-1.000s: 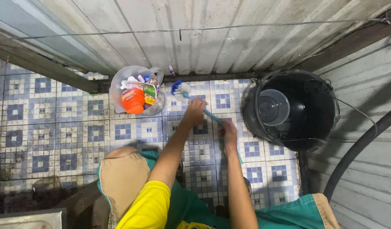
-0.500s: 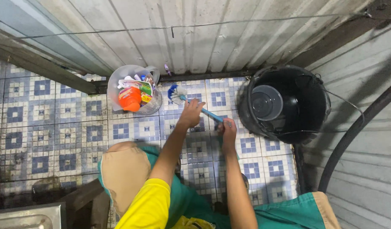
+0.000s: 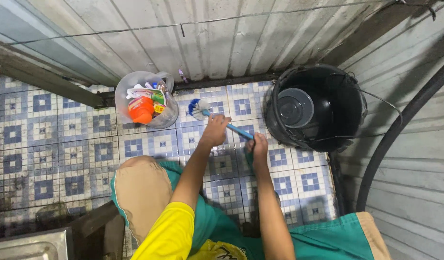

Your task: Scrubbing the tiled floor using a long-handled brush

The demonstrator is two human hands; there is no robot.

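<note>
Scrub brush (image 3: 201, 109), blue-and-white bristles, blue handle: head down on blue-patterned floor tiles (image 3: 58, 130), handle running toward 4 o'clock. Left hand (image 3: 215, 130) closed around handle just behind the head; right hand (image 3: 258, 147) closed around handle's far end. At 9 o'clock of brush head: clear tub (image 3: 146, 98) of cleaning supplies. At 3 o'clock: black bucket (image 3: 318, 108) holding grey scoop (image 3: 294, 107)

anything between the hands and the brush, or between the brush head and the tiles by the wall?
Nothing visible. Both the left hand and the right hand are already on the handle of the blue brush. Its head lies against bare floor tiles, with the clear tub to one side and the black bucket to the other.
</note>
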